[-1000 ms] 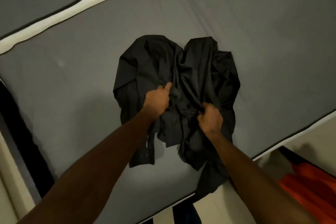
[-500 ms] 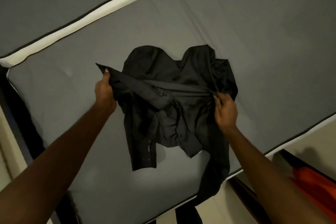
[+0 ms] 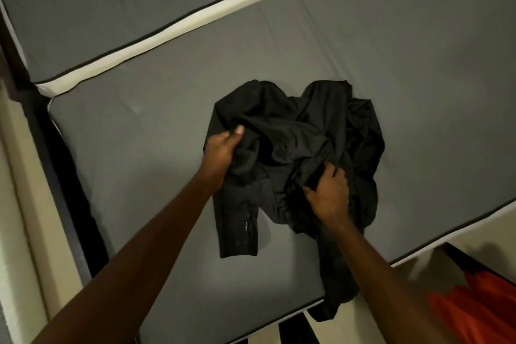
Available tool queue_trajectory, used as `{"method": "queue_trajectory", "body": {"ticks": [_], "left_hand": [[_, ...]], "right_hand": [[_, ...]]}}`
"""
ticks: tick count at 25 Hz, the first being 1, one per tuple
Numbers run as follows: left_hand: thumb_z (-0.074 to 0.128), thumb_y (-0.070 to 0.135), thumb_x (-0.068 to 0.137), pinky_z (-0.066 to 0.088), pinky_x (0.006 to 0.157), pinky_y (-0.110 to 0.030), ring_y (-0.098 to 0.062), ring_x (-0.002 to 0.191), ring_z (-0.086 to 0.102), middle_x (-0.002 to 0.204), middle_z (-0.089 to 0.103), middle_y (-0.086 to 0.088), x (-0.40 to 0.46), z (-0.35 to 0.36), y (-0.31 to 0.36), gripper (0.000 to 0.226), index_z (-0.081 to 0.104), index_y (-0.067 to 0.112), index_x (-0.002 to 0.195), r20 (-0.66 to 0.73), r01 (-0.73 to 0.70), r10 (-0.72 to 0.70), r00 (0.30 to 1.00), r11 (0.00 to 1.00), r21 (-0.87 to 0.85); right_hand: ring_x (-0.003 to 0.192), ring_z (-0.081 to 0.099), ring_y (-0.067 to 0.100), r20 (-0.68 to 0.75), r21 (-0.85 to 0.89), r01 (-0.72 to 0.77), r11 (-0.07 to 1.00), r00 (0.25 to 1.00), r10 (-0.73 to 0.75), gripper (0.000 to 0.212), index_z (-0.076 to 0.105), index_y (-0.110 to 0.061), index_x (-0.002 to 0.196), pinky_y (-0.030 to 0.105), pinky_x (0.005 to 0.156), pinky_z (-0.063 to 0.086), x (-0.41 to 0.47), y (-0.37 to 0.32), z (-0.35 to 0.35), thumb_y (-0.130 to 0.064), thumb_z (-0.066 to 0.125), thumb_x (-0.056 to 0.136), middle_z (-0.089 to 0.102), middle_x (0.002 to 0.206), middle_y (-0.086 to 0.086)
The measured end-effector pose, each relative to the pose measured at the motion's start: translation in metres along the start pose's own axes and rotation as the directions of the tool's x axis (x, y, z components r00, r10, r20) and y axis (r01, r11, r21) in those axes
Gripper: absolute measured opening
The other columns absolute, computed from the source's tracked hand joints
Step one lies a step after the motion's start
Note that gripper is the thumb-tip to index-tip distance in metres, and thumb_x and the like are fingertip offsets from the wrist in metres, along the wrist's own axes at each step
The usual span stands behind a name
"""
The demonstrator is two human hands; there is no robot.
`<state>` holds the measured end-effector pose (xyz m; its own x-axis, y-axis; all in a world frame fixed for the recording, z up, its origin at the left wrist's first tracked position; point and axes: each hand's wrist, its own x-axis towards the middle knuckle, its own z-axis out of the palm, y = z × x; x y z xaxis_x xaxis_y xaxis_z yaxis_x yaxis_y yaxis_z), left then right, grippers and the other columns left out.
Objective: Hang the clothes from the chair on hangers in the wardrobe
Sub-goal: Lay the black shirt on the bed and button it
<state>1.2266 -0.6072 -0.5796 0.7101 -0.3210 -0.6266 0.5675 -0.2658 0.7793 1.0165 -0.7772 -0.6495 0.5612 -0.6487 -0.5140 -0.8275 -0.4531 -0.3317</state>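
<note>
A crumpled black shirt (image 3: 301, 131) lies on the grey mattress (image 3: 139, 176). One buttoned cuff lies flat toward the near side, and a sleeve hangs over the mattress's front edge. My left hand (image 3: 222, 148) grips the shirt's left side, thumb on top of the fabric. My right hand (image 3: 328, 190) grips a bunch of cloth near the shirt's middle right, fingers curled into the folds. No hanger, chair or wardrobe is in view.
A second grey mattress (image 3: 111, 3) with a white edge band lies beyond the first. An orange-red cloth (image 3: 474, 313) sits at the lower right, below the mattress edge. A dark bed frame (image 3: 64, 176) and pale floor run along the left.
My left hand, which had pulled a shirt edge out to the left, has come back in over the garment. My right hand has shifted lower and gathered new folds. The stretched cloth has slackened.
</note>
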Motion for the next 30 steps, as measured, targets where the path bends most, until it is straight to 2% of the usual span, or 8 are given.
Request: {"method": "queue_trajectory", "body": {"ticks": [4, 6, 11, 15, 19, 24, 26, 30], "left_hand": [[0.07, 0.014, 0.097, 0.06, 0.078, -0.037, -0.023, 0.079, 0.072, 0.086, 0.076, -0.013, -0.02, 0.013, 0.007, 0.019, 0.076, 0.0, 0.085, 0.301, -0.242, 0.197, 0.933, 0.963, 0.121], [0.071, 0.005, 0.093, 0.06, 0.078, -0.031, -0.021, 0.083, 0.074, 0.09, 0.078, -0.011, -0.027, 0.013, 0.018, 0.008, 0.077, 0.0, 0.094, 0.356, -0.245, 0.198, 0.913, 0.965, 0.093], [0.067, 0.018, 0.098, 0.042, 0.056, -0.026, -0.021, 0.057, 0.053, 0.062, 0.056, -0.011, -0.035, -0.003, 0.04, 0.034, 0.063, 0.001, 0.069, 0.311, -0.202, 0.154, 0.938, 0.971, 0.13], [0.069, 0.031, 0.098, 0.045, 0.055, -0.027, -0.023, 0.052, 0.054, 0.058, 0.057, -0.013, -0.037, -0.033, 0.05, 0.05, 0.055, -0.002, 0.062, 0.101, -0.223, 0.211, 0.972, 0.966, 0.131], [0.064, 0.052, 0.097, 0.055, 0.063, -0.056, -0.047, 0.069, 0.064, 0.076, 0.064, -0.031, -0.037, -0.072, 0.034, 0.067, 0.063, -0.013, 0.081, 0.122, -0.35, 0.328, 0.937, 0.865, 0.36], [0.054, 0.033, 0.106, 0.06, 0.085, -0.054, -0.035, 0.092, 0.073, 0.098, 0.076, -0.018, -0.066, -0.08, 0.045, 0.039, 0.073, -0.001, 0.103, -0.031, -0.345, 0.356, 0.934, 0.92, 0.184], [0.05, 0.027, 0.108, 0.058, 0.093, -0.054, -0.037, 0.101, 0.072, 0.107, 0.075, -0.019, -0.076, -0.085, 0.055, 0.034, 0.072, 0.0, 0.11, -0.081, -0.288, 0.289, 0.954, 0.957, 0.029], [0.05, 0.017, 0.107, 0.057, 0.098, -0.047, -0.032, 0.101, 0.072, 0.11, 0.075, -0.02, -0.118, -0.088, 0.089, 0.03, 0.069, -0.007, 0.112, 0.046, -0.212, 0.221, 0.974, 0.965, -0.154]], "right_hand": [[0.132, 0.043, 0.022, -0.259, 0.351, 0.279, 0.894, 0.946, -0.194, 0.089, 0.042, -0.023, 0.149, 0.036, 0.109, 0.038, -0.026, -0.048, -0.006, -0.058, 0.082, 0.078, 0.042, 0.143, 0.006], [0.132, 0.044, 0.023, -0.24, 0.291, 0.292, 0.911, 0.944, -0.226, 0.071, 0.052, -0.025, 0.143, 0.037, 0.11, 0.038, -0.012, -0.062, -0.009, -0.058, 0.073, 0.084, 0.045, 0.143, 0.006], [0.102, 0.071, 0.023, 0.243, 0.368, 0.154, 0.917, 0.936, -0.255, 0.026, 0.075, -0.018, 0.115, 0.04, 0.093, 0.057, 0.02, -0.076, -0.028, -0.022, 0.069, 0.089, 0.075, 0.108, 0.002], [0.089, 0.07, 0.028, 0.15, 0.196, 0.263, 0.945, 0.944, -0.294, 0.024, 0.068, -0.012, 0.101, 0.039, 0.081, 0.059, 0.018, -0.054, -0.033, -0.015, 0.066, 0.077, 0.074, 0.096, 0.005], [0.077, 0.062, 0.029, -0.061, 0.161, 0.074, 0.984, 0.996, -0.065, 0.012, 0.054, -0.013, 0.085, 0.035, 0.072, 0.051, 0.011, -0.013, -0.041, -0.013, 0.052, 0.074, 0.064, 0.083, 0.008], [0.084, 0.066, 0.027, 0.095, 0.83, -0.182, 0.527, 0.978, 0.188, 0.014, 0.062, -0.012, 0.097, 0.044, 0.073, 0.061, -0.006, -0.017, -0.063, -0.001, 0.054, 0.099, 0.067, 0.096, 0.01], [0.077, 0.067, 0.03, 0.238, 0.861, -0.25, 0.443, 0.968, 0.085, 0.009, 0.069, -0.005, 0.1, 0.035, 0.056, 0.057, -0.02, -0.036, -0.085, -0.007, 0.06, 0.1, 0.07, 0.096, 0.016], [0.086, 0.074, 0.029, 0.502, 0.824, -0.412, 0.389, 0.85, -0.162, 0.032, 0.074, 0.005, 0.108, 0.032, 0.075, 0.06, -0.056, -0.076, -0.139, -0.006, 0.067, 0.079, 0.076, 0.101, 0.018]]}}
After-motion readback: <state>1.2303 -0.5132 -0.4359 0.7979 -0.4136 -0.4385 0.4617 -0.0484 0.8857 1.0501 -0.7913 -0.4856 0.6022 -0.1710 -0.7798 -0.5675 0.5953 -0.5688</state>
